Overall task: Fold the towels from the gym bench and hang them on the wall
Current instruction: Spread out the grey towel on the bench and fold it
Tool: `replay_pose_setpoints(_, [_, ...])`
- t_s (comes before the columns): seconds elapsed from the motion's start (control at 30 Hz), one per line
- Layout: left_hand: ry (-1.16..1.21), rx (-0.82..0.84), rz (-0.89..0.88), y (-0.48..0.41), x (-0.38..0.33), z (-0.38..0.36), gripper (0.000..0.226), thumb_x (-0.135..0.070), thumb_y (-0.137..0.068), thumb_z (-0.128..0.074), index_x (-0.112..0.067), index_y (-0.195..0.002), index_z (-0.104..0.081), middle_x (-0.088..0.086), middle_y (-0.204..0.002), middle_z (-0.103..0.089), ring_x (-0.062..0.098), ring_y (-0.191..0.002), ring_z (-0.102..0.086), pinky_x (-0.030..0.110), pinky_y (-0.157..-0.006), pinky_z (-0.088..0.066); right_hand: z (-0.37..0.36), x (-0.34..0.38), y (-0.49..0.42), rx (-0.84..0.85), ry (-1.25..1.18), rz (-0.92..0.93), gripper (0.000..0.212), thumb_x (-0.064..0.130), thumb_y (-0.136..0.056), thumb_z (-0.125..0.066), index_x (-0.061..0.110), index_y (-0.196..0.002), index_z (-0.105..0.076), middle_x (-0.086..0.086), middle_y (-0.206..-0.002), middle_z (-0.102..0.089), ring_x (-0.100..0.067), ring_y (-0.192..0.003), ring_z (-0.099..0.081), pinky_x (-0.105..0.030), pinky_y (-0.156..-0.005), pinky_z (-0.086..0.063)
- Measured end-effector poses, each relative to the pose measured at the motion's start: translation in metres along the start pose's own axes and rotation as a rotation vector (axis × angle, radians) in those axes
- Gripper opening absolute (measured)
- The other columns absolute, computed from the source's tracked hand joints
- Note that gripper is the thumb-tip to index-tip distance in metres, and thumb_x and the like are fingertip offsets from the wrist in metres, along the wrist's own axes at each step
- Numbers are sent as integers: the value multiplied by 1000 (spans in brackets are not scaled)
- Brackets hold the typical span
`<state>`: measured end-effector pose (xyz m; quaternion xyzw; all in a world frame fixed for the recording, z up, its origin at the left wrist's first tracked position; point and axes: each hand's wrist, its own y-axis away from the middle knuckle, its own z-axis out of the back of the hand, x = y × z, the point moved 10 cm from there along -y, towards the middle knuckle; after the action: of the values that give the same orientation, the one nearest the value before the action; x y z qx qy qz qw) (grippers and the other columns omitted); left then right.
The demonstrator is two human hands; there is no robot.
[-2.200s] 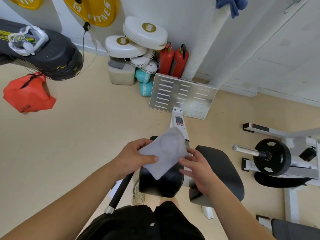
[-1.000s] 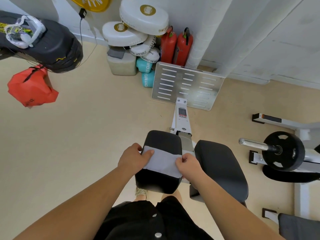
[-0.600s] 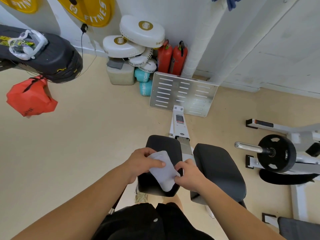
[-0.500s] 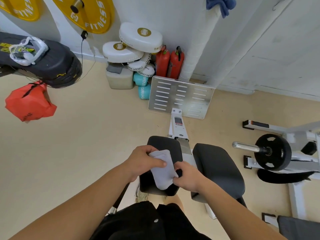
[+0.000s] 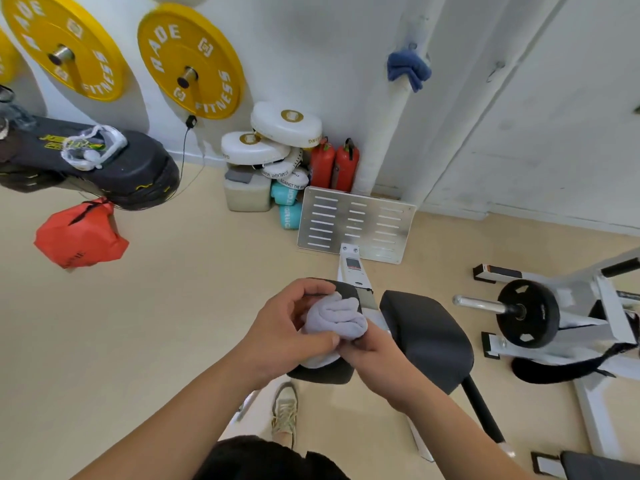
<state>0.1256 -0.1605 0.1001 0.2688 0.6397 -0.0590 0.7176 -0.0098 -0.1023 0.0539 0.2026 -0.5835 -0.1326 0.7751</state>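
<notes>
A small light grey towel [image 5: 334, 317], folded into a thick bundle, is held above the left black pad [image 5: 325, 372] of the gym bench. My left hand [image 5: 284, 327] wraps around its left side with the thumb underneath. My right hand [image 5: 370, 348] pinches its lower right corner. A blue towel [image 5: 408, 69] hangs on a hook high on the white wall pipe. The right black pad [image 5: 426, 334] of the bench is bare.
A slotted metal footplate [image 5: 356, 223] stands beyond the bench. White pads, teal items and two red extinguishers [image 5: 334, 164] crowd the wall base. Yellow weight plates [image 5: 190, 60] hang on the wall. A barbell plate machine [image 5: 530, 313] sits at right, a red bag [image 5: 79, 233] at left.
The towel went from a flat strip stretched between both hands to a compact folded bundle. My view tilted upward, bringing the yellow plates and the blue towel on the wall into sight.
</notes>
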Motion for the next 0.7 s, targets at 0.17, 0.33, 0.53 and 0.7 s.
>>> replay_pose_setpoints(0.17, [291,-16,80,38,4,-14,42,12,-90,-48,-8,-121,-67,9,-122,-74,24,-119,-68,41,-107,-52,11,-1,40,-27,-107,131,53,-14,-93,-58,25,-131,-59,25,-104,-71,2,-101,-68,-22,-84,-57])
replay_pose_setpoints(0.33, [133,-158,87,65,10,-12,17,-13,-100,-62,-18,-112,-74,2,-110,-78,21,-106,-72,42,-100,-56,7,4,72,-84,-150,154,32,30,-99,-60,23,-130,-60,21,-111,-71,-5,-107,-69,-23,-85,-60])
replay_pose_setpoints(0.53, [76,0,84,92,-2,1,27,-38,-96,-66,-30,-122,-70,-5,-117,-75,15,-112,-70,34,-93,-59,-28,33,74,43,-246,79,32,23,-107,-56,31,-138,-58,5,-121,-77,-18,-111,-75,-43,-87,-65])
replay_pose_setpoints(0.7, [-81,43,136,93,13,57,60,-17,-77,-83,-41,-127,-63,-4,-121,-71,18,-113,-68,51,-91,-61,-61,55,39,149,-219,35,64,19,-95,-76,30,-150,-46,7,-129,-72,-13,-114,-73,-37,-86,-65])
